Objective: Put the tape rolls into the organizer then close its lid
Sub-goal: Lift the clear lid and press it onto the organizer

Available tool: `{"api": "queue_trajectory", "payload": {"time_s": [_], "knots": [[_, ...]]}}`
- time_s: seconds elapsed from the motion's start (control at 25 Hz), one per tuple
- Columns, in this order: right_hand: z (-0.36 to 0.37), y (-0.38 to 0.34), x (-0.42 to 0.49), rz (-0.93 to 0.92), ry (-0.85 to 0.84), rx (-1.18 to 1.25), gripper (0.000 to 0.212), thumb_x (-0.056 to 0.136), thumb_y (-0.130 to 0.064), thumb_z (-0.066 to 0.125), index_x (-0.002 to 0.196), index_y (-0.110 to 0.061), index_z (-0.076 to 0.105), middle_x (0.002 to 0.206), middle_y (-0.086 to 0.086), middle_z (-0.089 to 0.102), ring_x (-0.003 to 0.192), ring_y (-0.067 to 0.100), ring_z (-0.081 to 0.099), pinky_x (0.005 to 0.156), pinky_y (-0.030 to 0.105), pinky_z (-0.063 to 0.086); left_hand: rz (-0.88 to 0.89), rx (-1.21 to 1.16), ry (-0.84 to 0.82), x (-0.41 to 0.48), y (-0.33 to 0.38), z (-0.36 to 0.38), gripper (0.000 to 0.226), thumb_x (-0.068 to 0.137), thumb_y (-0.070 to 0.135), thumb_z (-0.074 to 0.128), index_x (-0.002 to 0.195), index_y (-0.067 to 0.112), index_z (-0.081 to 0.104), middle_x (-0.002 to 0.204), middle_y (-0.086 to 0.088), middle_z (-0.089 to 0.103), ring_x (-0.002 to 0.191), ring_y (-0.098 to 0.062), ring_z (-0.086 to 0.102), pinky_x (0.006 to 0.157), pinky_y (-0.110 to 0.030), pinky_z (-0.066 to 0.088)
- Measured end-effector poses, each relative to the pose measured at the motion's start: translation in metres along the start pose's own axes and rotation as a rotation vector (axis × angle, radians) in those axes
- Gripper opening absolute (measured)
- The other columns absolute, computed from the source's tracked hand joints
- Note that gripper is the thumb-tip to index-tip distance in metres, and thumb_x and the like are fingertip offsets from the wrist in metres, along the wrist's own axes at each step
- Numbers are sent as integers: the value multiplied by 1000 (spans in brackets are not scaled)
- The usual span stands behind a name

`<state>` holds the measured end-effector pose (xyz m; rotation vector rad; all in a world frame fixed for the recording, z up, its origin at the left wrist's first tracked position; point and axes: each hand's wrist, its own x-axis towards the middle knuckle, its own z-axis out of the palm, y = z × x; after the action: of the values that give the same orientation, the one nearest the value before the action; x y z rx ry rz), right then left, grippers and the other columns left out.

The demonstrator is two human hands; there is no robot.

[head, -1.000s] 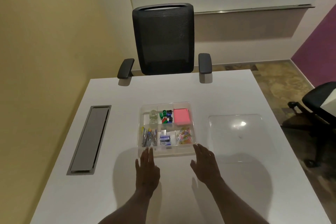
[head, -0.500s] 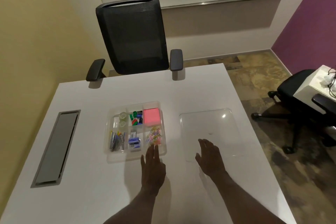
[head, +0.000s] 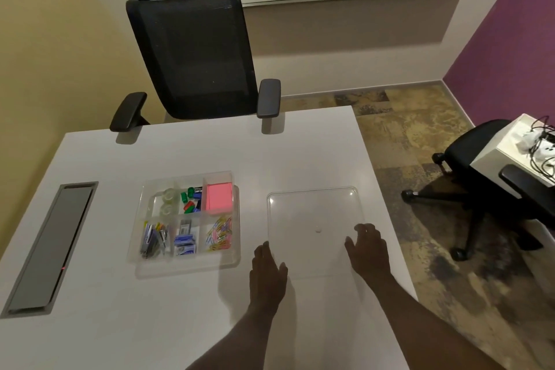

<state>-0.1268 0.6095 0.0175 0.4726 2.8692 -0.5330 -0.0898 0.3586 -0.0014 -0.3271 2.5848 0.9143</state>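
Note:
A clear plastic organizer (head: 232, 258) sits open on the white table. Two clear tape rolls (head: 167, 201) lie in its far left compartment. Its flat clear lid (head: 312, 210) lies on the table to the right of it. My left hand (head: 267, 273) is flat and open at the lid's near left corner. My right hand (head: 368, 248) is open too, fingers spread over the lid's near right part. Neither hand holds anything.
The organizer also holds pink sticky notes (head: 218, 197), coloured clips (head: 220, 233), staples (head: 184, 242) and small coloured pieces (head: 190, 200). A grey cable hatch (head: 51, 243) is set in the table at left. A black chair (head: 195, 54) stands behind; another chair (head: 486, 159) stands right.
Both hands have moved right, from the organizer's near edge to the near side of the lid. The view has swung right with them.

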Motion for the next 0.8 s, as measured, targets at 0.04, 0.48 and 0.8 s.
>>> {"api": "queue_trajectory", "payload": {"time_s": [0.04,0.48,0.8], "knots": [[-1,3,8,22,0,14,39,96,-31,59,127,-8,57,130,15,56,119,34,54,100,45,43,-48,-36,-13,6,4,2,75,104,30,57,164,8,18,169,-10,27,152,-32,35,120,-44,36],[2,11,63,343,-167,235,56,91,-28,65,134,4,47,134,26,46,127,43,45,99,46,44,-342,-176,-49,72,28,1,65,95,31,61,148,-2,43,150,-22,46,138,-41,47,115,-53,45],[6,20,74,374,-169,299,63,87,-23,70,140,0,47,136,27,46,125,44,48,101,46,45,-465,-451,19,90,23,3,51,71,42,63,96,-2,60,98,-29,58,96,-45,61,80,-40,48]]}}
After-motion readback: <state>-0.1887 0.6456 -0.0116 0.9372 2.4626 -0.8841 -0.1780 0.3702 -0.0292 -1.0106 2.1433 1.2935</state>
